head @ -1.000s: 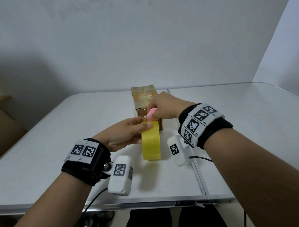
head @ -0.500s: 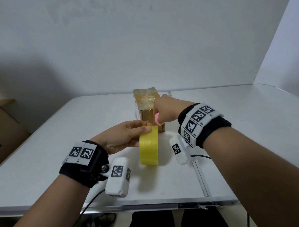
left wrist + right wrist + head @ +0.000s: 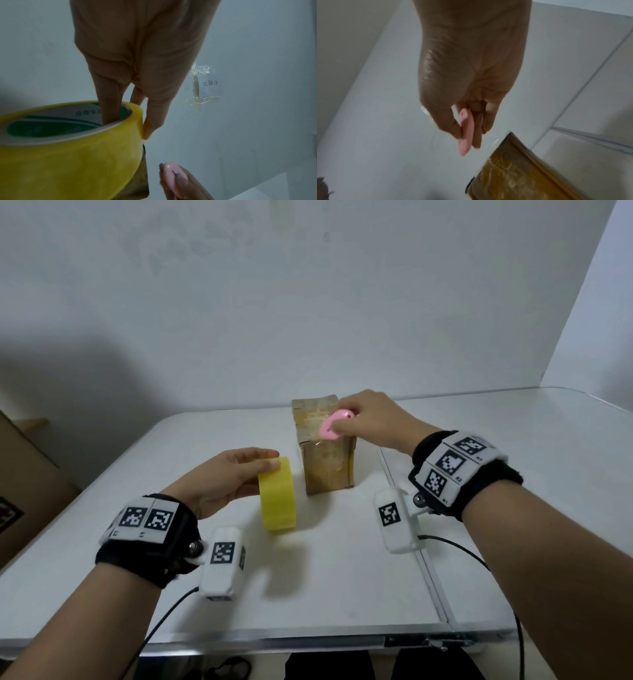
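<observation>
Head view: the left hand is gripping the roll of yellow tape, and the left wrist view is showing fingers hooked into its core with the thumb pressing on the outer face. The roll is standing on edge at or just above the tabletop, I cannot tell which, just left of the box and a little nearer. The right hand is pinching a pink cutter between thumb and fingers over the box's taped top. Whether the cutter is touching the box I cannot tell. That top is running near to far. No strip is showing between roll and box. I'm guessing the next move is turning on this: the box is sitting right of the roll and under the right hand, the nearer one, while the left would be carrying the roll rightward and farther to reach that top.
</observation>
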The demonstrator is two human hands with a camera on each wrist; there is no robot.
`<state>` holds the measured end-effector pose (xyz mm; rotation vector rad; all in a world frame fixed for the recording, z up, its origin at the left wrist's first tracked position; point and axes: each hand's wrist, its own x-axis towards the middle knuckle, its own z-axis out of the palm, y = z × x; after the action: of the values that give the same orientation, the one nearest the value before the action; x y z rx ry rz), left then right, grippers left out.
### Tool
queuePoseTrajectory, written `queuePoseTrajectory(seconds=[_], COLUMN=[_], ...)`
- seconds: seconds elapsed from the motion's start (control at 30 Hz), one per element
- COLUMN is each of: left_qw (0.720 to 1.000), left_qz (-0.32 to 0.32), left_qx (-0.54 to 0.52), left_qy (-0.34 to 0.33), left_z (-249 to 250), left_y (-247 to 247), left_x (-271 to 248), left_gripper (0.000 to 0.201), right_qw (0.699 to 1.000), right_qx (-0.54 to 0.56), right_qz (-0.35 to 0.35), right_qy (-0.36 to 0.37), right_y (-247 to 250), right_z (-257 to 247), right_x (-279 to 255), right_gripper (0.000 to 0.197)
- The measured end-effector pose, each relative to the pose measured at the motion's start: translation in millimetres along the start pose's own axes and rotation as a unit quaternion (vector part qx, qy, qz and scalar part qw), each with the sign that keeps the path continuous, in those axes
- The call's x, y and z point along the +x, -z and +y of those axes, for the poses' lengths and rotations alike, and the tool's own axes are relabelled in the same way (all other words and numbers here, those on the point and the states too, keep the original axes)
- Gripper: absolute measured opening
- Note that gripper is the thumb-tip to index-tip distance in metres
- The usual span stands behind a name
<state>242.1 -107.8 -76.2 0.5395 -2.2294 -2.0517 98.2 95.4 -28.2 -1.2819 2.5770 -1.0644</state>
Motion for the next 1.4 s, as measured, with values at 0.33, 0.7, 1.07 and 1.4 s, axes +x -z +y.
queuePoseTrajectory(seconds=[0.33, 0.7, 1.07, 1.4], left_qw=[0.96, 0.918, 0.895, 0.886], left_qz=[0.149, 0.164, 0.147, 0.136], left_qx=[0.221, 0.356, 0.414, 0.438], left_qy=[-0.081, -0.057, -0.079, -0.064], left_z=[10, 25, 17, 18], left_y=[-3, -38, -44, -42], left_x=[36, 59, 74, 79], left_gripper=[0.031, 0.08, 0.057, 0.067], right_qw=[0.959, 0.956, 0.864, 0.951], right_qx=[0.237, 0.256, 0.445, 0.24], right_qz=[0.101, 0.022, 0.029, -0.088], right_qy=[-0.121, -0.144, -0.233, -0.177], right_y=[-16, -34, -24, -49], right_z=[17, 26, 43, 65], right_x=[27, 38, 7, -2], right_gripper=[0.029, 0.036, 0.04, 0.073])
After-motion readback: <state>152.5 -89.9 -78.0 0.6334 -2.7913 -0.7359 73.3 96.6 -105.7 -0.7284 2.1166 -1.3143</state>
